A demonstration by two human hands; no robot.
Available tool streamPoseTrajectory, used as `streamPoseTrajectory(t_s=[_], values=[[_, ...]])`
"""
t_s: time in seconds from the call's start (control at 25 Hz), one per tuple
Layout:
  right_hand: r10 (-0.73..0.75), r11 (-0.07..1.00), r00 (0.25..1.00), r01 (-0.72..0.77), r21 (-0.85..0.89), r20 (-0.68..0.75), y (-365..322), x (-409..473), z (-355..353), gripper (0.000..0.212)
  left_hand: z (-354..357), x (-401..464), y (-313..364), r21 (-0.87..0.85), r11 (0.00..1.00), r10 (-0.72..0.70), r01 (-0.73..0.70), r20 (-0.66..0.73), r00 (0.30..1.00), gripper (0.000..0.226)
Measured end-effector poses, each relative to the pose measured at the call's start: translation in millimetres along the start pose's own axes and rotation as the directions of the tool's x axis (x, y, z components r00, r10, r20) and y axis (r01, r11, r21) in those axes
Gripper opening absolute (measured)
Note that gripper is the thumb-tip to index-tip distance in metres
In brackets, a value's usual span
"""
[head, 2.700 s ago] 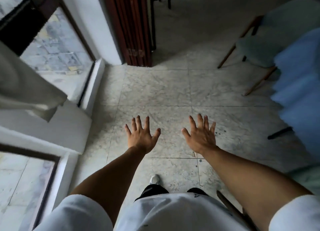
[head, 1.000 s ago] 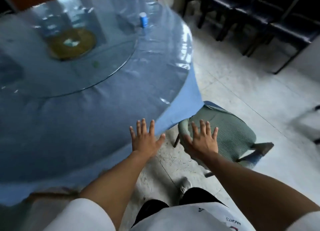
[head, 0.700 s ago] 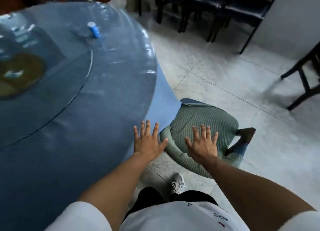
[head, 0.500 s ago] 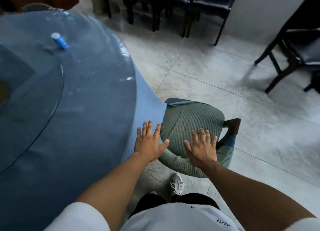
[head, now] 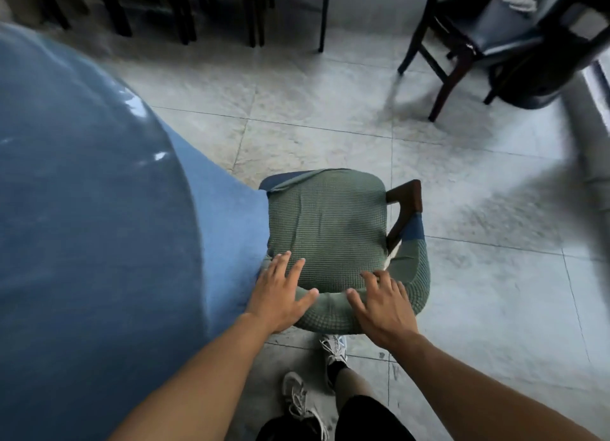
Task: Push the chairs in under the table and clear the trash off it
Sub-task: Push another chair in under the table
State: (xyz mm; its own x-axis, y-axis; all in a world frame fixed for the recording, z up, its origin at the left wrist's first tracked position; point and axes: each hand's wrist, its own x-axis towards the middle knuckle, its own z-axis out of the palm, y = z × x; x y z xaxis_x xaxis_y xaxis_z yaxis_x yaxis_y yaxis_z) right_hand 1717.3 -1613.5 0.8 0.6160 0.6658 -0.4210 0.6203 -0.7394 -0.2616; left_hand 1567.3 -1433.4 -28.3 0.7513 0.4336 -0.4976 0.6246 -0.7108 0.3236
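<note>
Both hands, left hand [head: 279, 297] and right hand [head: 383, 308], spread flat over the waffle-knit green chair [head: 326, 229] back.

The left hand [head: 277, 300] and the right hand [head: 383, 308] lie side by side on the curved backrest of a green-covered chair [head: 326, 226], fingers spread and fairly straight. Beyond the fingers lies the chair's seat. Just left of the left hand hangs the blue cloth of the tabletop [head: 82, 176]. Far beyond the right hand stands a dark chair [head: 488, 28] on the tiled floor [head: 478, 275]. Below the wrists show two sneakers [head: 333, 348].
</note>
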Motion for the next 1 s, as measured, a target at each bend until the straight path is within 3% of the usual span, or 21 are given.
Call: streamPoseTrajectory(t_s=[0.12,0.44,0.8,1.0], values=[[0.003,1.000,0.999,-0.003,0.020,-0.038,3,2,4,0.072,13,6,2,-0.081,0.996,0.042,-0.041,0.009,0.999,0.087],[-0.045,0.999,0.993,0.044,-0.012,-0.107,5,2,10,0.062,25,4,4,-0.019,0.997,0.077,-0.079,-0.062,0.995,0.064],[-0.246,0.969,0.963,0.242,-0.047,-0.107,65,-3,2,0.053,55,-17,66,-0.150,0.979,-0.150,0.137,-0.082,0.985,0.083],[-0.462,0.885,0.883,0.453,-0.104,-0.084,146,5,-20,0.049,93,-25,154,-0.263,0.917,-0.336,0.300,-0.105,0.936,0.066]])
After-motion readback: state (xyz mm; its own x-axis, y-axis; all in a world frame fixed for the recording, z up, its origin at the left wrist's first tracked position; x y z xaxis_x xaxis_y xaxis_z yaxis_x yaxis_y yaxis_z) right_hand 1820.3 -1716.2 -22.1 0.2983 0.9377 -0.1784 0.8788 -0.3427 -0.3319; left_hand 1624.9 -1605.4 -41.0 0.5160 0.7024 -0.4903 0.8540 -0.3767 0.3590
